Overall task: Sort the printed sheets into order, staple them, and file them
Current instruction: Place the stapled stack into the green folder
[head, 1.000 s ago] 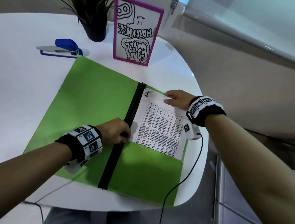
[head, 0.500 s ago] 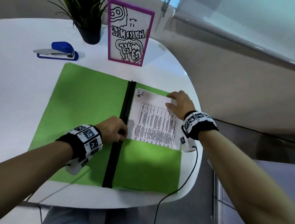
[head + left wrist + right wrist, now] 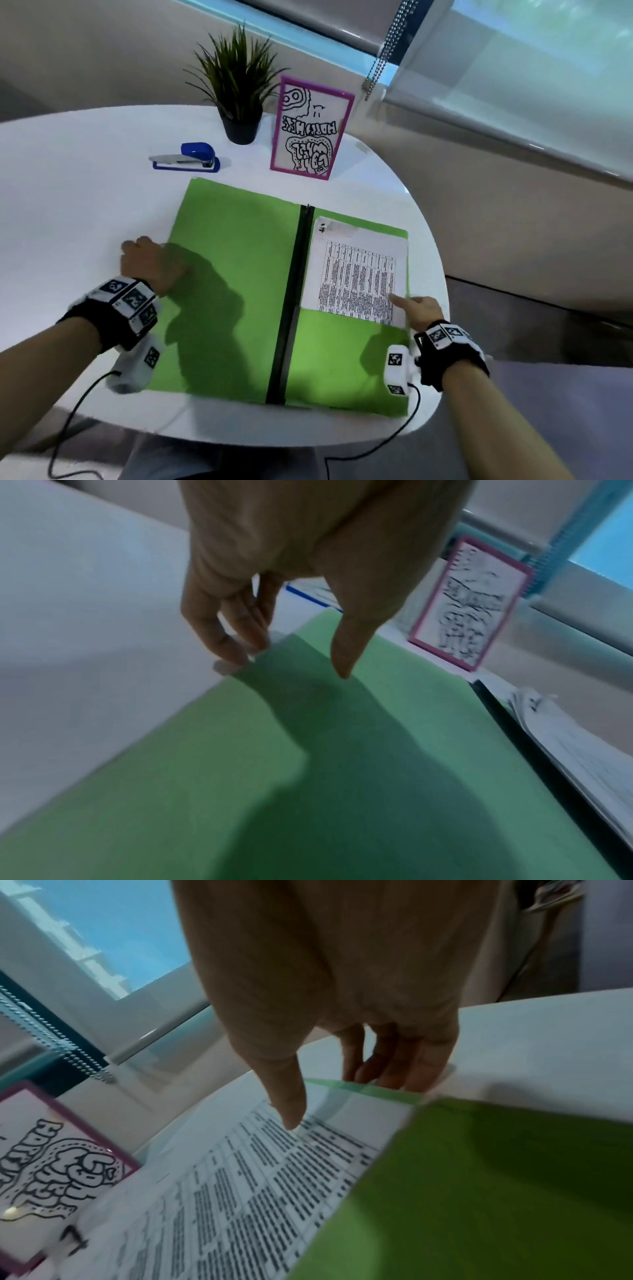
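A green folder (image 3: 233, 274) lies open on the white table (image 3: 85, 188), a black spine (image 3: 291, 301) down its middle. The printed sheets (image 3: 356, 270) sit in its right pocket, page marked 1 on top. My left hand (image 3: 144, 250) is at the folder's left edge. In the left wrist view its fingertips (image 3: 236, 656) touch that edge of the folder (image 3: 308, 750) and the thumb hangs just above the green. My right hand (image 3: 407, 305) pinches the folder's right edge. In the right wrist view its thumb (image 3: 291, 1118) presses the sheets (image 3: 240, 1191), fingers behind the edge.
A blue stapler (image 3: 191, 159) lies behind the folder on the left. A potted plant (image 3: 239, 102) and a pink-framed sign (image 3: 310, 132) stand at the back. The folder's right and front edges lie close to the table's rim (image 3: 435, 274). Wrist cables trail off the front.
My left hand left the black spine and moved out to the folder's left edge. My right hand slid from the top of the sheets down to their lower right corner.
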Motion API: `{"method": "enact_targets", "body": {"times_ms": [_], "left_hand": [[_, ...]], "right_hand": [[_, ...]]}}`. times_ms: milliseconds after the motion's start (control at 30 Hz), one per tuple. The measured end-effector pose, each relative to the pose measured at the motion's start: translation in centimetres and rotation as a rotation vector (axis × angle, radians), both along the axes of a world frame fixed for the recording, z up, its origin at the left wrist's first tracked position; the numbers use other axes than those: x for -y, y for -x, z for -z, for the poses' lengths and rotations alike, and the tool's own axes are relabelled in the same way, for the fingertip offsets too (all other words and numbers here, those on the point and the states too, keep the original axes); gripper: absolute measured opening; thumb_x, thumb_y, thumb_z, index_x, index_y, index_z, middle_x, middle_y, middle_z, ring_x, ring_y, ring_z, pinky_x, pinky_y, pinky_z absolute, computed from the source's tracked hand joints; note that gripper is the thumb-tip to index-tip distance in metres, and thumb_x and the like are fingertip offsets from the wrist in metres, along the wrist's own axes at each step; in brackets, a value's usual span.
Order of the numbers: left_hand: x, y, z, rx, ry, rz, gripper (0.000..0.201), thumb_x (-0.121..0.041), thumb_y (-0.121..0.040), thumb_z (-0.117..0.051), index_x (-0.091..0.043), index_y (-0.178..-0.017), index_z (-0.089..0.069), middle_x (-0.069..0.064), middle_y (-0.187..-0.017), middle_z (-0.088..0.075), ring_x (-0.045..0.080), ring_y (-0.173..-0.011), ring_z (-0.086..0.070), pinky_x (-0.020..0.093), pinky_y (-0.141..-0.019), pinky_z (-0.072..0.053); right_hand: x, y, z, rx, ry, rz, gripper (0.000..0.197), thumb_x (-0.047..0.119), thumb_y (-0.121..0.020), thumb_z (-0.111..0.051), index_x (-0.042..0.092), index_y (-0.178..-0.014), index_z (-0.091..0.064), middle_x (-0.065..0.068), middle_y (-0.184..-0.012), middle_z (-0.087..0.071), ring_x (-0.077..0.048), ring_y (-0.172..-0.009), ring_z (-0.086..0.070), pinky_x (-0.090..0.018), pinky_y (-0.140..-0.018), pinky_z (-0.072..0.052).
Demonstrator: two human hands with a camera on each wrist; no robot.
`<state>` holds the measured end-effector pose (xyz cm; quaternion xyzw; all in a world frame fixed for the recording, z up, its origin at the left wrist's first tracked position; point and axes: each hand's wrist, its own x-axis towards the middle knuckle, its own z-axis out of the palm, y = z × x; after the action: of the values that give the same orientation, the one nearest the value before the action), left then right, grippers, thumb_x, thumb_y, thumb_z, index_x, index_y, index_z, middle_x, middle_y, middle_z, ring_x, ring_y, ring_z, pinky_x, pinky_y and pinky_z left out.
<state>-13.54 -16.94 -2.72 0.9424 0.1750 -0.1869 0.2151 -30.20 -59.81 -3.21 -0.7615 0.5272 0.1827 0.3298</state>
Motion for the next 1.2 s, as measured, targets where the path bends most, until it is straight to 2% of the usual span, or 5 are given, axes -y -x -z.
{"method": "enact_targets", "body": {"times_ms": [200,467,733,933,1200], "left_hand": [[-6.7,-2.5,-0.9,-0.155,0.195,0.362,0.031,-0.028,-0.092,-0.064,0.000,-0.079,-0.058,0.022,-0.080,-0.058,0.036,-0.080,-0.062,0.041,-0.072,-0.048],[-11.5,-5.5,-11.6,-0.099,0.630,0.430,0.017,-0.011,-0.090,-0.064,0.006,-0.095,-0.065,0.026,-0.086,-0.068,0.031,-0.069,-0.066,0.027,-0.051,-0.058],[-7.9,-2.0,-15.3,-0.147,0.867,0.619,0.041,-0.052,-0.086,-0.055,-0.022,-0.114,-0.056,0.007,-0.099,-0.069,0.029,-0.076,-0.073,0.042,-0.057,-0.060],[-5.4,-0.6,-6.9,-0.111,0.514,0.980,0.062,-0.052,-0.090,-0.056,-0.031,-0.145,-0.038,-0.001,-0.151,-0.041,0.014,-0.133,-0.044,0.024,-0.109,-0.033],[-4.0,0.4,0.0,-0.246,-0.144,1.286,0.121,-0.050,-0.069,-0.079,-0.039,-0.151,0.010,-0.008,-0.156,0.032,0.022,-0.145,0.025,0.071,-0.111,-0.004]], "right_hand": [[-4.1,-0.2,0.4,0.057,0.056,-0.002,0.046,0.025,-0.080,-0.077,-0.004,-0.108,-0.055,-0.017,-0.098,-0.056,-0.024,-0.089,-0.052,-0.033,-0.077,-0.041],[-13.1,-3.0,-2.2,0.046,0.232,-0.121,0.047,0.033,-0.085,-0.071,0.006,-0.119,-0.053,-0.021,-0.120,-0.062,-0.035,-0.111,-0.058,-0.034,-0.090,-0.045],[-19.1,-6.6,-3.3,0.140,0.237,-0.229,0.036,0.035,-0.090,-0.063,0.009,-0.115,-0.063,-0.014,-0.118,-0.067,-0.033,-0.114,-0.058,-0.033,-0.092,-0.045],[-20.5,-8.0,-2.4,0.216,-0.295,-0.041,0.050,0.052,-0.095,-0.047,0.007,-0.111,-0.063,-0.017,-0.110,-0.068,-0.031,-0.096,-0.066,-0.036,-0.072,-0.054],[-19.5,-10.7,-2.2,0.186,-0.466,-0.159,0.048,0.047,-0.092,-0.055,0.012,-0.126,-0.055,-0.009,-0.116,-0.064,-0.023,-0.101,-0.061,-0.037,-0.083,-0.049]]}}
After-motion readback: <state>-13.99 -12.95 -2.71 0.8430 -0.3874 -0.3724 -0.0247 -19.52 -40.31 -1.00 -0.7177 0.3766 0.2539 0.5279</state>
